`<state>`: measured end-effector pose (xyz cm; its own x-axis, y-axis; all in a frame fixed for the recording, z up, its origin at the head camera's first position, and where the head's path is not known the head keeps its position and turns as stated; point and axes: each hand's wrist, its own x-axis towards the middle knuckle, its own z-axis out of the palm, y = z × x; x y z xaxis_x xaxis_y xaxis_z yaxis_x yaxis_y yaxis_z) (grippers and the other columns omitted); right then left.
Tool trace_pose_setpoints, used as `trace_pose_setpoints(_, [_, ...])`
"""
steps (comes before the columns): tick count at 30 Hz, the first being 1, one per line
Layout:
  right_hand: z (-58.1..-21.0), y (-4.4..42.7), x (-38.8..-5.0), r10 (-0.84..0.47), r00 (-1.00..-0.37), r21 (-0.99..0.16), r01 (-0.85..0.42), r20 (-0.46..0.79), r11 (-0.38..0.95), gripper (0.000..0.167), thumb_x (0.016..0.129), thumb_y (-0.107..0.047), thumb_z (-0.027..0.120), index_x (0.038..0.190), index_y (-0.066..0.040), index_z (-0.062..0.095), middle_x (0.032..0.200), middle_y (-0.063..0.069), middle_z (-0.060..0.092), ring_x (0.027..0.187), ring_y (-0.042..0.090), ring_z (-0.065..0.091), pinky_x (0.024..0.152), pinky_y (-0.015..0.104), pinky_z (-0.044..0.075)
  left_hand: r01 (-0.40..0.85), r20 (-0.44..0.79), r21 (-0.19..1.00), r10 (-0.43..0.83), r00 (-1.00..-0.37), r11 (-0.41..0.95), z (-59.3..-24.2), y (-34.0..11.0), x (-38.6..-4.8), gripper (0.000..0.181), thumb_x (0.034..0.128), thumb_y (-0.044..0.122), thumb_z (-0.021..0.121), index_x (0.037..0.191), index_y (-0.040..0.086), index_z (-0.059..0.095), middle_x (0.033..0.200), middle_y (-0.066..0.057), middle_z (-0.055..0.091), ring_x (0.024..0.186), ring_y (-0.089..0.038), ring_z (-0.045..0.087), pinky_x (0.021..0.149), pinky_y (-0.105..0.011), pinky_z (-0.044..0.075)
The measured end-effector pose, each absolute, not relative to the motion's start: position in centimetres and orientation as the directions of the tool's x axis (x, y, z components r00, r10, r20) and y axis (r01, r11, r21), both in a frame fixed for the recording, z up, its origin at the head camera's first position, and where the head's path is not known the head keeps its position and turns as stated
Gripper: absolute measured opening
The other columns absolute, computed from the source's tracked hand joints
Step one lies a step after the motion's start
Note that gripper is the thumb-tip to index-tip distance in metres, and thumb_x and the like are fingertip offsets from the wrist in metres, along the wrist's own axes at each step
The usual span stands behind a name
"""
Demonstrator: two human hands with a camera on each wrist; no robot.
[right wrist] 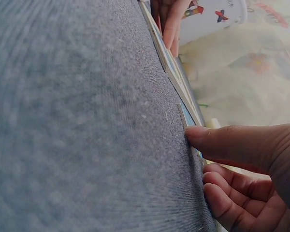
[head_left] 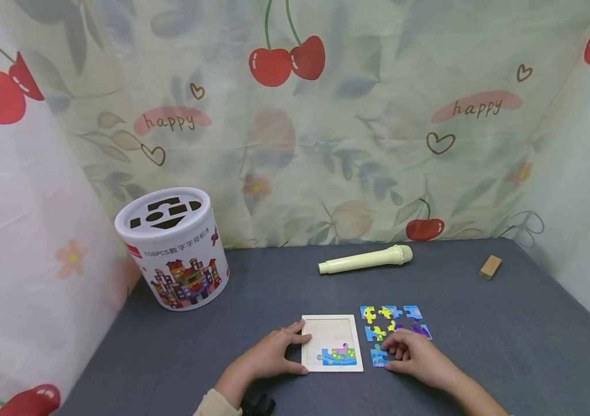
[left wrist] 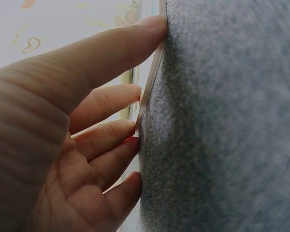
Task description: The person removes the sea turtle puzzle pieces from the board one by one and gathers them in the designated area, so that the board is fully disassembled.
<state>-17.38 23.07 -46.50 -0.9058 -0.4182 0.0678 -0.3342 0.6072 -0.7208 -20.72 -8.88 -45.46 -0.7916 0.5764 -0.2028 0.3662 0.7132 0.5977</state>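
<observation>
A square wooden puzzle board [head_left: 326, 332] with a pale rim lies on the table, several joined blue, green and pink pieces [head_left: 340, 356] in its lower right part. My left hand [head_left: 273, 353] steadies its left side; thumb and fingers are spread along the rim, and in the left wrist view the thumb [left wrist: 135, 41] touches the edge. Right of the board, my right hand [head_left: 419, 358] holds a blue puzzle piece [head_left: 378, 356] between thumb and index finger, other fingers curled. The right wrist view has the thumb [right wrist: 222, 140] on the piece's edge, the index fingertip hidden.
Several loose puzzle pieces [head_left: 376, 333] lie in rows right of the board. Behind them is a pale yellow toy microphone [head_left: 364, 260]. A white block bucket [head_left: 180, 254] stands at the left, a small wooden block [head_left: 490, 267] at the back right. Patterned curtains surround the table.
</observation>
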Motion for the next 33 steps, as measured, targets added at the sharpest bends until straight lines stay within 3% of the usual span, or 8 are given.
trace_pose_setpoints(14, [-45.1,22.2,-17.1,-0.428,-0.894,-0.679,-0.399,0.137,0.616,0.035,0.070,-0.023,0.081,0.094,-0.003,0.064,0.079,-0.001,0.058,0.065,-0.002,0.047,0.056,0.019,0.044,0.360,-0.198,0.613,0.578,-0.792,0.703,-45.3,-8.9,-20.5,0.063,0.0757,0.037,0.075,0.132,0.018,0.054,0.152,-0.005,0.032,0.139,-0.030,0.029,0.110,-0.055,0.025])
trace_pose_setpoints(33, [-43.4,16.9,-19.4,-0.543,-0.839,-0.666,-0.418,0.023,0.618,0.035,0.072,-0.021,0.080,0.097,-0.001,0.067,0.086,0.002,0.062,0.075,0.007,0.053,0.066,0.022,0.047,0.361,-0.199,0.598,0.569,-0.798,0.715,-45.4,-9.0,-20.7,0.063,0.0753,0.038,0.076,0.132,0.019,0.055,0.151,-0.005,0.033,0.139,-0.031,0.030,0.109,-0.054,0.027])
